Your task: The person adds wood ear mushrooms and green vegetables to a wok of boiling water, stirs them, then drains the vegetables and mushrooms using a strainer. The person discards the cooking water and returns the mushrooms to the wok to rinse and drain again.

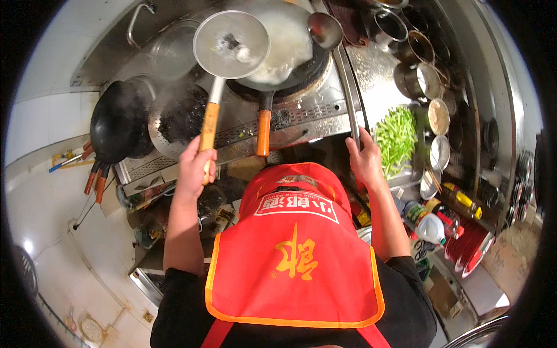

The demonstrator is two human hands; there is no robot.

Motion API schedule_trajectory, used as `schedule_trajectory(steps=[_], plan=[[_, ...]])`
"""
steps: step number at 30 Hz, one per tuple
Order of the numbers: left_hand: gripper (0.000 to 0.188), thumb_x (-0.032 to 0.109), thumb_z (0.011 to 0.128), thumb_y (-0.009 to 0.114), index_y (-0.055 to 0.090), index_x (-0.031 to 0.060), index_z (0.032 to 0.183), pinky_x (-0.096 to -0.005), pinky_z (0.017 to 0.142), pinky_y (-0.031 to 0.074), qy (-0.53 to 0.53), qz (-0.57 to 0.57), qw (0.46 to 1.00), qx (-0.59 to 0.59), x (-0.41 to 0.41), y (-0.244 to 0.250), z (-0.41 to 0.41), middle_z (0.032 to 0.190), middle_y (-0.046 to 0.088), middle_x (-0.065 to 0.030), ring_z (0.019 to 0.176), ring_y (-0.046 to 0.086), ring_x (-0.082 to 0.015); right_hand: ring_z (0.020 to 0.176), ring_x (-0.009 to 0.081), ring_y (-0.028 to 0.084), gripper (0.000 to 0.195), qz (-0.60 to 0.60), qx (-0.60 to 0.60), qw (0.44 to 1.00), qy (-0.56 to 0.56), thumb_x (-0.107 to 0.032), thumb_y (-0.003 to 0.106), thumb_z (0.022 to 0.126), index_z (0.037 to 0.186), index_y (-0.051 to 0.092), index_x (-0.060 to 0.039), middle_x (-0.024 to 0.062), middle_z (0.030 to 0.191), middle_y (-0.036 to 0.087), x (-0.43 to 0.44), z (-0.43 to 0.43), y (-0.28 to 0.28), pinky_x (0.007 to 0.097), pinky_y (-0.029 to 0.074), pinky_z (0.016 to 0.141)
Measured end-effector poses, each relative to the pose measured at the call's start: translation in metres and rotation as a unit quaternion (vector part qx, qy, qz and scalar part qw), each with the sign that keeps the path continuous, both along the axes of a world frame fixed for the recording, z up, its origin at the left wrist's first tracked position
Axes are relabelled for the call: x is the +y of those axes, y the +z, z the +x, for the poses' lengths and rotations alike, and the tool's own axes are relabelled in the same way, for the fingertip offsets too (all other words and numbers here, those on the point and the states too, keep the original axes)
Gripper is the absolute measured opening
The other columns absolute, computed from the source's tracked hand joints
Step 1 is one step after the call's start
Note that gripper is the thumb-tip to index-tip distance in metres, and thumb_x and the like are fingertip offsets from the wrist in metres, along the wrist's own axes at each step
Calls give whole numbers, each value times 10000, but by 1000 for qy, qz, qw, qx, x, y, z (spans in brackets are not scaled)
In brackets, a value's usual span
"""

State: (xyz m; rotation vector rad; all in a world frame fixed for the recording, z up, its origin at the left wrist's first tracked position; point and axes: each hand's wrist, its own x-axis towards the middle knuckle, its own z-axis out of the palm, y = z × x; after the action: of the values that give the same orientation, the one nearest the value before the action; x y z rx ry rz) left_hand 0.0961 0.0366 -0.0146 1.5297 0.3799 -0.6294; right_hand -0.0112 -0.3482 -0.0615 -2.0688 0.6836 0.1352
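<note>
My left hand (196,163) is closed around the wooden handle of a round fine-mesh skimmer (231,45), which holds a little dark and white matter. The skimmer overlaps the left rim of a wok (265,89) of pale, steaming, bubbling liquid (283,48) on the stove. My right hand (365,156) grips the long handle of a metal ladle (325,31); its bowl is at the wok's right rim. The wok's orange wooden handle (263,132) points towards me, untouched between my hands.
Black woks (117,119) stand at the left beside a blackened perforated metal piece (174,117). Cut green stalks (396,141) lie in a metal tray at the right. Metal pots (417,80), bowls and bottles (431,228) line the right side. A faucet (132,28) is at the upper left.
</note>
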Motion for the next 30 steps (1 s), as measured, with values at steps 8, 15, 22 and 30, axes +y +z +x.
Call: schedule_trajectory(steps=[8,15,22,30], plan=[[449,70,970,477,432,10,1413,-212,422,417,-44,2,999,-23,57,-1,24,858,559,-28,520,484,-55,651,154,574,447,-49,11,998,-32,-228,646,945,1313,557,10,115,738,635,42,-4,40,321,486,630],[411,97,954,515,483,18,1356,-213,408,416,-44,-63,997,-8,69,-1,18,827,564,-34,517,503,-60,458,60,457,395,-20,-68,996,-58,-162,619,972,1326,542,-5,-31,590,487,59,-15,33,245,366,414],[385,106,955,509,493,32,1332,-212,416,419,6,-87,996,-7,97,7,-3,856,568,-43,549,514,-67,446,65,456,438,38,-59,997,-40,-140,597,972,1375,507,8,-27,598,488,58,7,37,239,379,406],[371,117,956,504,490,18,1313,-219,420,404,96,-82,992,-9,121,13,-45,864,557,-37,549,498,-69,464,67,495,440,58,-67,996,-1,-170,627,957,1332,537,43,-11,584,548,54,38,33,254,393,429]])
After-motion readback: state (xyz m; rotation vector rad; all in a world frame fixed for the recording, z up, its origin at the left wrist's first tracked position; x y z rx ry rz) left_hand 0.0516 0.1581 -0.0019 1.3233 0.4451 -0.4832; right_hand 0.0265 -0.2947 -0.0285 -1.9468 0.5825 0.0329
